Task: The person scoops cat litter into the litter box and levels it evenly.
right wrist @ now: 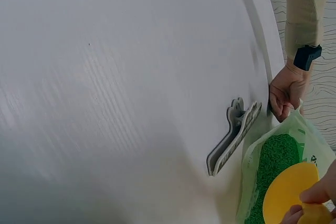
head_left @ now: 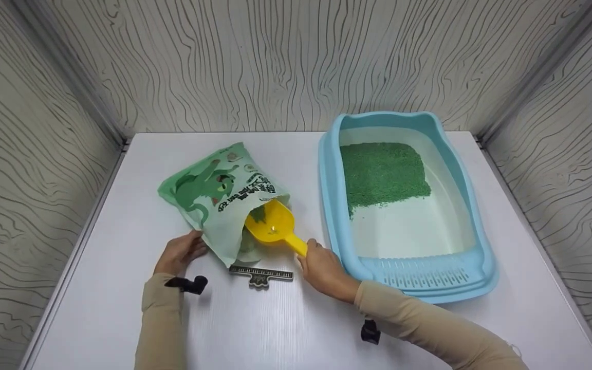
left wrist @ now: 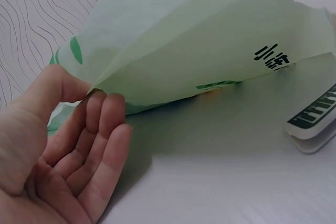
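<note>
A pale green bag of cat litter [head_left: 208,190] with a cat print lies on the white table, its mouth facing the right hand. My left hand [head_left: 182,252] pinches the bag's side edge between thumb and fingertips, as the left wrist view shows up close. With my right hand [head_left: 326,268] I grip the handle of a yellow scoop [head_left: 275,226], whose front reaches into the bag's mouth. Some green litter shows at the scoop's front. Green pellets [right wrist: 275,156] fill the bag's opening in the right wrist view.
To the right stands a light blue litter box [head_left: 329,205], with a patch of green litter [head_left: 386,172] over its far left floor and a slotted front ledge. A dark and silver clip [head_left: 261,275] lies just in front of the bag. Patterned panels [head_left: 275,61] enclose the table.
</note>
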Action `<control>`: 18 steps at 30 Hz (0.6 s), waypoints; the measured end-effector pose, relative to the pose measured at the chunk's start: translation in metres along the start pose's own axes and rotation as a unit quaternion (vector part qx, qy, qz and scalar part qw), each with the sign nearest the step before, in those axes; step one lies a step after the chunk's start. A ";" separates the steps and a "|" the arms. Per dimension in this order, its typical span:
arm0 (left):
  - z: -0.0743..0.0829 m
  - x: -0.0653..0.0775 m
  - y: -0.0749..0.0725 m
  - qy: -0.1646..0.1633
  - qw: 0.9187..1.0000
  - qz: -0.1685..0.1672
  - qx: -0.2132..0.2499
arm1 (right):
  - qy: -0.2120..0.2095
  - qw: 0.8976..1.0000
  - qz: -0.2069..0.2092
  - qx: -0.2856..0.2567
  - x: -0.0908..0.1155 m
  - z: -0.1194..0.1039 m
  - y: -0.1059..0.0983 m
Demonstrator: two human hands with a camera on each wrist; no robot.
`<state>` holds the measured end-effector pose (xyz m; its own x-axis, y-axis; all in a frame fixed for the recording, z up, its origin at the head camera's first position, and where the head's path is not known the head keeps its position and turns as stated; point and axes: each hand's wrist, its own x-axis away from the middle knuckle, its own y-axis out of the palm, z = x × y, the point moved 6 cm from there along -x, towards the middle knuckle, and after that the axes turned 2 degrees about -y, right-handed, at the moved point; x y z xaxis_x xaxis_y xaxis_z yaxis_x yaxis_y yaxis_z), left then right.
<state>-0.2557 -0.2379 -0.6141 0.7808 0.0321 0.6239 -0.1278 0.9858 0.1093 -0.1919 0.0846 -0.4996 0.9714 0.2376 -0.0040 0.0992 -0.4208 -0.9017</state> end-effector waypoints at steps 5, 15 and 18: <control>0.000 0.000 -0.001 -0.003 1.000 0.003 -0.007 | -0.018 1.000 -0.009 0.003 0.002 0.001 -0.014; 0.001 0.002 -0.001 -0.004 1.000 -0.005 -0.002 | -0.033 0.999 -0.033 -0.007 0.014 0.006 -0.035; 0.001 0.002 -0.001 -0.003 1.000 -0.004 -0.006 | -0.049 0.998 -0.031 0.008 0.017 0.005 -0.043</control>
<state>-0.2543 -0.2393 -0.6125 0.7775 0.0236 0.6284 -0.1151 0.9878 0.1053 -0.1808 0.1105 -0.4632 0.9375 0.3478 0.0096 0.1537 -0.3893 -0.9082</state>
